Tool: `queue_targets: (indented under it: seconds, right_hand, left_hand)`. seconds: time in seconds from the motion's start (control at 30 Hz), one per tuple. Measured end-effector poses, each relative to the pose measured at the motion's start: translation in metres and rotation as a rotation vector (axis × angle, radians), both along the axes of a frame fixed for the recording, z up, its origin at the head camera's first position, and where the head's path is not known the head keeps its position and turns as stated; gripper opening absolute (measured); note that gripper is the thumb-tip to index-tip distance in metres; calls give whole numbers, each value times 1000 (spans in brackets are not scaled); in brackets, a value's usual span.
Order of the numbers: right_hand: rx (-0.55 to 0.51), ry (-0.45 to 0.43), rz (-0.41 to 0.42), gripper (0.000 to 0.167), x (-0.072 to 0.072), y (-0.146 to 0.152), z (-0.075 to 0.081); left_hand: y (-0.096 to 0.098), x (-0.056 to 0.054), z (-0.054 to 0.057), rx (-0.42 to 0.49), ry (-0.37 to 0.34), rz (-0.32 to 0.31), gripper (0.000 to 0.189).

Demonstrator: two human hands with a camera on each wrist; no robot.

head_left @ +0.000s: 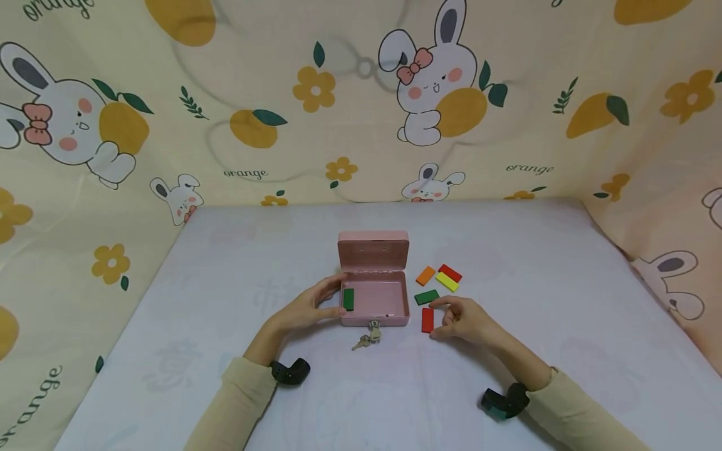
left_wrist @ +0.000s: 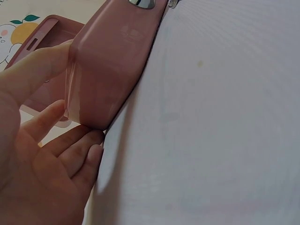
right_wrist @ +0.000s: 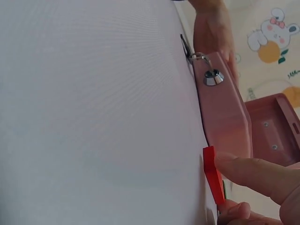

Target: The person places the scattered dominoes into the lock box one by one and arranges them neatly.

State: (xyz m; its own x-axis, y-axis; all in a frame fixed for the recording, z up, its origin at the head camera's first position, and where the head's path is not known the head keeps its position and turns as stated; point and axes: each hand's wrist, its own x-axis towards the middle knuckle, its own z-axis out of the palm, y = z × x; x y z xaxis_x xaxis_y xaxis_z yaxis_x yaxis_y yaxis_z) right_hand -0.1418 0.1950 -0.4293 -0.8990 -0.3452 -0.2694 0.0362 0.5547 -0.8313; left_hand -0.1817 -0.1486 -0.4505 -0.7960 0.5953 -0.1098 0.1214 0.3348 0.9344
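Note:
A small pink metal cash box [head_left: 375, 321] stands on the table with its lid [head_left: 373, 254] raised. Inside, by the left wall, lies a green block [head_left: 348, 299]. My left hand [head_left: 309, 305] holds the box at its left end, thumb near the front corner and fingers toward the back. To the right of the box, my right hand [head_left: 465, 319] pinches a red block [head_left: 427, 320] between thumb and fingertips, low over the table. Just behind that block lies another green block [head_left: 426, 297]. Keys [head_left: 365, 341] hang from the lock at the box's front.
Beyond the right hand lie an orange block [head_left: 425, 275], a yellow block [head_left: 447, 281] and a second red block [head_left: 450, 273], the last two touching. A white cloth covers the table [head_left: 225, 263]. Patterned cloth [head_left: 361, 125] rises behind it and at the sides.

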Motion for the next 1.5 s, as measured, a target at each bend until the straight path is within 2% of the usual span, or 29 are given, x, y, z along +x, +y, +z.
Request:
queue_targets:
  seconds: [0.63,1.5]
  right_hand:
    - [70,77,-44,47,-2,-2,-2]
    - [31,39,-68,51,-2,-9,5]
  left_hand:
    - [1,-1,0,23,-11,-8,75]
    - [0,1,1,4,-11,-1,75]
